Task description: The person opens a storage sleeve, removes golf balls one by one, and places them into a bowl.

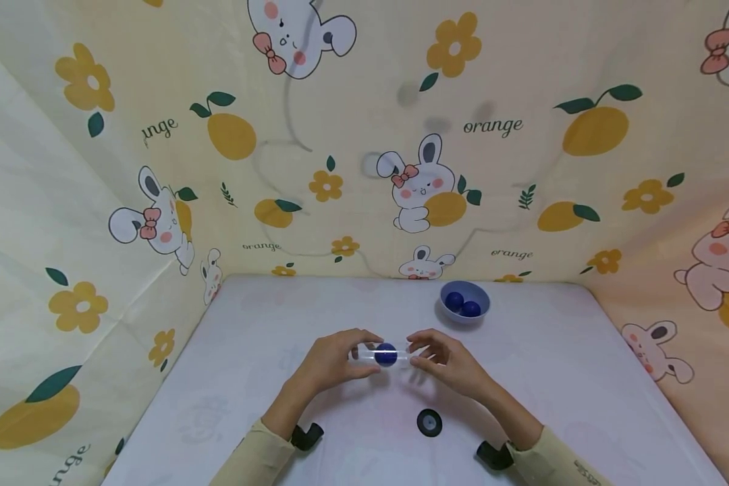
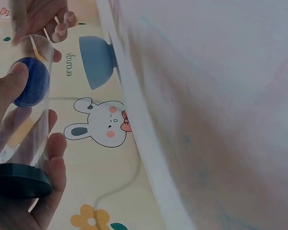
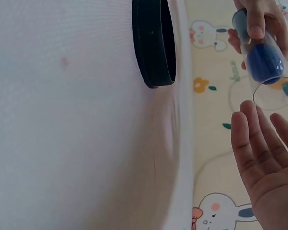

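Observation:
My left hand grips a clear plastic tube lying level over the table, its thumb along the side. A dark cap closes the tube's end by the left palm. Inside the tube sits a blue ball, nearer the uncapped end. At that end, the right hand has its fingers extended and spread, with fingertips and thumb right at the rim. A loose black lid rests on the table below the hands.
Beyond the hands, toward the back right, stands a blue-grey bowl with two blue balls in it. A white cloth covers the table. Printed fabric hangs behind and along both sides.

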`<state>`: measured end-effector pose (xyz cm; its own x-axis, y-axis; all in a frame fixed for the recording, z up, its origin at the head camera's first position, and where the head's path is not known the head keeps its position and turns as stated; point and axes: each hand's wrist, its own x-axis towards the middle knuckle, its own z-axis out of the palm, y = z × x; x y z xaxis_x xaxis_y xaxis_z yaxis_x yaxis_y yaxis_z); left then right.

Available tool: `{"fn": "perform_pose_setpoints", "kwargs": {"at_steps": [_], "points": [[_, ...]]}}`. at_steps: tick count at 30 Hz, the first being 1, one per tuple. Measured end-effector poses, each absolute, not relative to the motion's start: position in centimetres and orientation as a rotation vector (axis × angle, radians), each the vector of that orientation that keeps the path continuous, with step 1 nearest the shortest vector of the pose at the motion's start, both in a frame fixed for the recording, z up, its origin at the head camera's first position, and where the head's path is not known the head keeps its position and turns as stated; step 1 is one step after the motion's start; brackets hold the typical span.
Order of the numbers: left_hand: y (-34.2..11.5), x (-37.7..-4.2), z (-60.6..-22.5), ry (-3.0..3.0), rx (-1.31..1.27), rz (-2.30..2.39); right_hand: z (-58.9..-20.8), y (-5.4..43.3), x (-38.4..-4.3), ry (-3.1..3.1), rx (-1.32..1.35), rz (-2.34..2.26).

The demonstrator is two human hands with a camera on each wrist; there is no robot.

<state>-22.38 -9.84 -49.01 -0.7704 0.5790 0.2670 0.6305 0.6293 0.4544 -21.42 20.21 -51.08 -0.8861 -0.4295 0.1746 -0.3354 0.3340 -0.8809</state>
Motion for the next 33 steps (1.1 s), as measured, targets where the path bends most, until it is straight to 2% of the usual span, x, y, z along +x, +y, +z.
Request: {"fn": "perform_pose_setpoints", "kwargs": {"at_steps": [33], "points": [[-10.49, -22.58, -49.20, -2.717, -1.065, -0.755, -51.89, 19.85, -21.51, 2.401, -0.663, -1.551]]}}
